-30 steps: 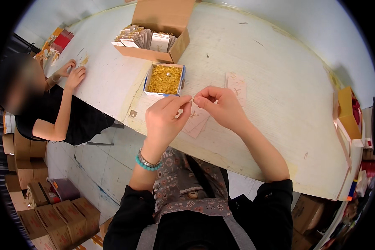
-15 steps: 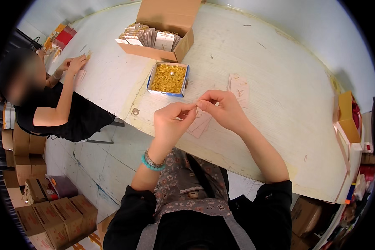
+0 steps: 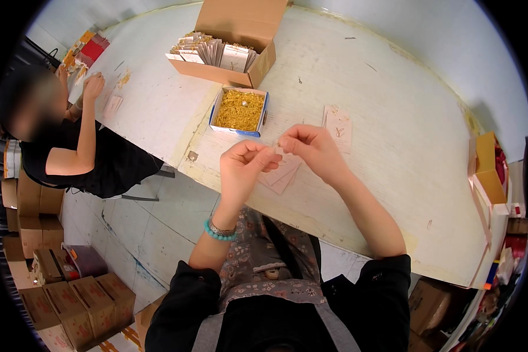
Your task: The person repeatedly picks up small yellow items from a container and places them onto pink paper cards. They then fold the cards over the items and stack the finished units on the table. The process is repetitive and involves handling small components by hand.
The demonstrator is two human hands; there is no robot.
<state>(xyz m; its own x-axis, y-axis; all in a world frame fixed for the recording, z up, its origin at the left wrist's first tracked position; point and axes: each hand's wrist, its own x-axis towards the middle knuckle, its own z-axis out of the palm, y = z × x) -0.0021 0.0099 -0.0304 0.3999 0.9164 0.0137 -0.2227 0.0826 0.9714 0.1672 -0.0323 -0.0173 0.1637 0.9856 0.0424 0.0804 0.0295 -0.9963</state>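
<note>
My left hand (image 3: 247, 167) and my right hand (image 3: 311, 149) meet above the near edge of the white table (image 3: 393, 135), fingertips pinched together on something too small to make out. Under them lie pale pink cards (image 3: 283, 174). Another pink card (image 3: 338, 126) lies just beyond my right hand. A small blue tray of gold pins (image 3: 239, 110) stands a little past my left hand.
A brown cardboard box of cards (image 3: 229, 50) sits behind the tray. A seated person in black (image 3: 70, 146) works at the table's left end. A yellow box (image 3: 490, 167) stands at the right edge. Brown cartons (image 3: 64, 293) are stacked on the floor, lower left.
My two hands stay pinched together over the pink cards, shifting only slightly. The person at the left has moved a hand along the table.
</note>
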